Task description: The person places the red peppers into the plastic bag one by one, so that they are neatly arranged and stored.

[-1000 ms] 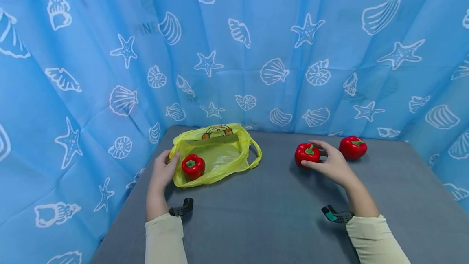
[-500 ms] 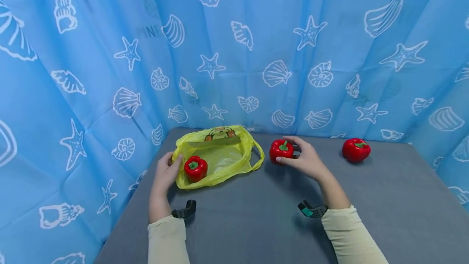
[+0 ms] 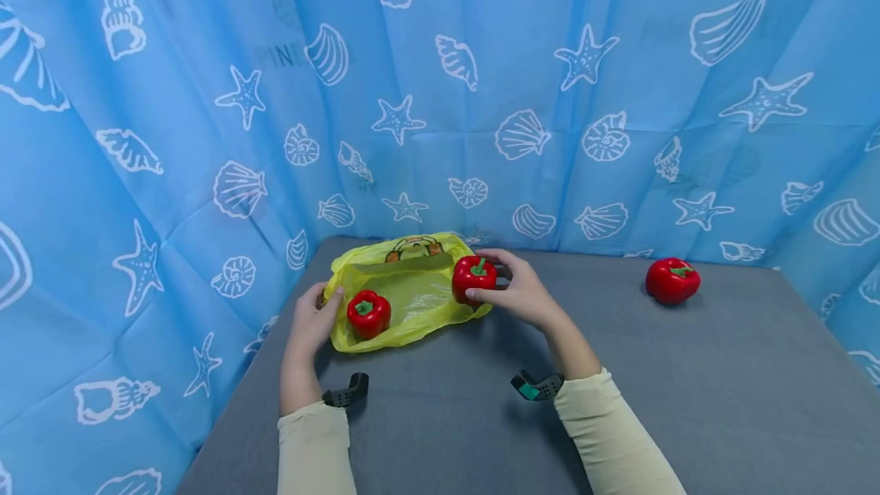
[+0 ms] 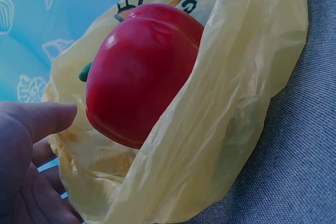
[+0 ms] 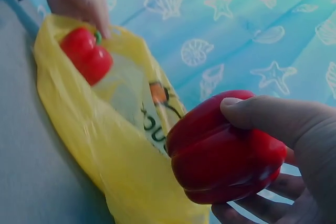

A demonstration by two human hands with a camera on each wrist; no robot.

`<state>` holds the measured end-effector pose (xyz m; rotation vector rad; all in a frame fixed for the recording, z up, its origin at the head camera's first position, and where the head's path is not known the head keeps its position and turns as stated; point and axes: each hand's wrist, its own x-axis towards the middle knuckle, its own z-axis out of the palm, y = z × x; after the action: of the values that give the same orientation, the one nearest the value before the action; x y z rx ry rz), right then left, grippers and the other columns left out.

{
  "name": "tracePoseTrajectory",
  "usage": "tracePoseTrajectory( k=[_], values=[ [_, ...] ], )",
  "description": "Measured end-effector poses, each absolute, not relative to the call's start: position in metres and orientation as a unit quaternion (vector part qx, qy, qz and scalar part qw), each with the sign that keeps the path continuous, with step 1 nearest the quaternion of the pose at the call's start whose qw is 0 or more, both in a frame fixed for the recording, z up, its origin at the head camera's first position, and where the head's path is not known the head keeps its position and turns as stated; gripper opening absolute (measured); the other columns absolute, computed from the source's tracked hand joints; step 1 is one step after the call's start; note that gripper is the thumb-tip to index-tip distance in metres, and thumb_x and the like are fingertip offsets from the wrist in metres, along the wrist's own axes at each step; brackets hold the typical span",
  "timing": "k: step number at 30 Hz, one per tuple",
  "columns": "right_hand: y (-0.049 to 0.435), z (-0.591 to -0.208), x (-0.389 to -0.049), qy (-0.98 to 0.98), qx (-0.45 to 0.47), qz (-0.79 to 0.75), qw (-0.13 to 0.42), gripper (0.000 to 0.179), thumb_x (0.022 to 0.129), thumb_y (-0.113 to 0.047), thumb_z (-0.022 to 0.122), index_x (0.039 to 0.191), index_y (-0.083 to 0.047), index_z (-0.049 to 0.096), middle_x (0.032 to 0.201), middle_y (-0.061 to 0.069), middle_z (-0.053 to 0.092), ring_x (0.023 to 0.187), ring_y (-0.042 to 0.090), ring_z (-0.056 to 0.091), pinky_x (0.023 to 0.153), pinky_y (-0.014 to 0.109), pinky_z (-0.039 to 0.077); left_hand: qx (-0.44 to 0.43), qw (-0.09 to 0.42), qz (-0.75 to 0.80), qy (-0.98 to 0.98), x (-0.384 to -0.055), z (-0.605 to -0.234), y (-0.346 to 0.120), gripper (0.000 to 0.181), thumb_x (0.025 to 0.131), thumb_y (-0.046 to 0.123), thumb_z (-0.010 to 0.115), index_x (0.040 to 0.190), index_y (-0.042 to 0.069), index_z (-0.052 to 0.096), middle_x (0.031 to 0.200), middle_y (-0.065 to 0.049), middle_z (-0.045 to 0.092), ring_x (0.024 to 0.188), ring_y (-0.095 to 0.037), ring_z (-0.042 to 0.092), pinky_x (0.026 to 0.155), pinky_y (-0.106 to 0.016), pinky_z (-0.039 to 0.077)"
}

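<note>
My left hand [image 3: 315,321] holds the left edge of a yellow plastic bag [image 3: 412,336], thumb inside the rim and fingers outside. The bag lies on its side, its mouth spread wide. Inside it, close to my left thumb, sits a red bell pepper [image 3: 369,315] with a green stem; the left wrist view shows this pepper [image 4: 142,77] partly covered by the bag's near wall. Between thumb and fingers, my right hand [image 3: 519,290] grips a second red bell pepper [image 3: 473,276], which overlaps the bag's right end in the head view. The right wrist view shows the gripped pepper [image 5: 223,153] beside the bag.
A third red bell pepper [image 3: 672,281] lies on the grey table [image 3: 687,388], toward the back right. Behind the table hangs a blue curtain [image 3: 426,151] with white shells and starfish. A black wrist device [image 3: 347,390] sits on each forearm.
My right hand has carried its bell pepper leftward, away from the third pepper and over to the bag's right end. The left hand keeps its hold on the bag's left edge.
</note>
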<state>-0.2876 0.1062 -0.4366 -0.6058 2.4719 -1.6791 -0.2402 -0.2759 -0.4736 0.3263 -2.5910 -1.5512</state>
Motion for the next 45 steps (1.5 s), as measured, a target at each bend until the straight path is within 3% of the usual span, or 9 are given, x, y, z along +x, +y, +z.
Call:
tracePoseTrajectory(
  k=[7, 15, 22, 27, 36, 45],
  values=[
    [0.08, -0.438, -0.288, 0.793, -0.201, -0.571, 0.068, 0.071, 0.09, -0.028, 0.086, 0.152, -0.014, 0.054, 0.15, 0.013, 0.057, 0.132, 0.04, 0.061, 0.095, 0.05, 0.062, 0.107, 0.053, -0.508, -0.853, -0.242, -0.478, -0.275, 0.045, 0.112, 0.039, 0.053, 0.142, 0.006, 0.059, 0.136, -0.018, 0.063, 0.119, -0.032, 0.059, 0.096, -0.042, 0.051],
    [0.053, -0.44, -0.29, 0.792, -0.207, -0.571, 0.063, 0.067, 0.09, -0.026, 0.087, 0.149, -0.019, 0.056, 0.145, 0.009, 0.06, 0.129, 0.036, 0.063, 0.091, 0.047, 0.064, 0.11, 0.054, -0.508, -0.852, -0.242, -0.479, -0.275, 0.046, 0.112, 0.039, 0.052, 0.143, 0.006, 0.058, 0.138, -0.018, 0.062, 0.123, -0.032, 0.059, 0.1, -0.044, 0.052],
    [0.03, -0.439, -0.288, 0.804, -0.241, -0.543, 0.041, 0.072, 0.088, -0.021, 0.088, 0.151, -0.015, 0.055, 0.151, 0.008, 0.057, 0.132, 0.034, 0.06, 0.093, 0.046, 0.063, 0.105, 0.058, -0.507, -0.853, -0.244, -0.479, -0.274, 0.046, 0.111, 0.039, 0.053, 0.141, 0.005, 0.06, 0.135, -0.018, 0.063, 0.119, -0.03, 0.06, 0.095, -0.039, 0.052],
    [0.019, -0.442, -0.286, 0.8, -0.254, -0.54, 0.059, 0.069, 0.089, -0.023, 0.088, 0.149, -0.014, 0.057, 0.145, 0.007, 0.061, 0.131, 0.033, 0.061, 0.092, 0.044, 0.063, 0.107, 0.056, -0.505, -0.855, -0.244, -0.478, -0.273, 0.046, 0.111, 0.039, 0.053, 0.141, 0.004, 0.059, 0.134, -0.019, 0.063, 0.117, -0.031, 0.06, 0.094, -0.039, 0.052],
    [0.01, -0.459, -0.288, 0.809, -0.279, -0.513, 0.065, 0.067, 0.089, -0.025, 0.087, 0.148, -0.015, 0.057, 0.143, 0.006, 0.063, 0.129, 0.03, 0.063, 0.095, 0.042, 0.062, 0.111, 0.05, -0.508, -0.853, -0.243, -0.477, -0.271, 0.047, 0.112, 0.039, 0.052, 0.145, 0.005, 0.057, 0.141, -0.018, 0.061, 0.126, -0.032, 0.058, 0.104, -0.047, 0.051],
    [0.004, -0.467, -0.289, 0.824, -0.306, -0.474, 0.05, 0.07, 0.089, -0.025, 0.087, 0.15, -0.01, 0.057, 0.146, 0.007, 0.062, 0.129, 0.027, 0.061, 0.103, 0.047, 0.058, 0.113, 0.051, -0.502, -0.856, -0.243, -0.477, -0.275, 0.049, 0.112, 0.04, 0.052, 0.146, 0.005, 0.057, 0.141, -0.019, 0.061, 0.125, -0.032, 0.058, 0.104, -0.047, 0.052]
  ],
)
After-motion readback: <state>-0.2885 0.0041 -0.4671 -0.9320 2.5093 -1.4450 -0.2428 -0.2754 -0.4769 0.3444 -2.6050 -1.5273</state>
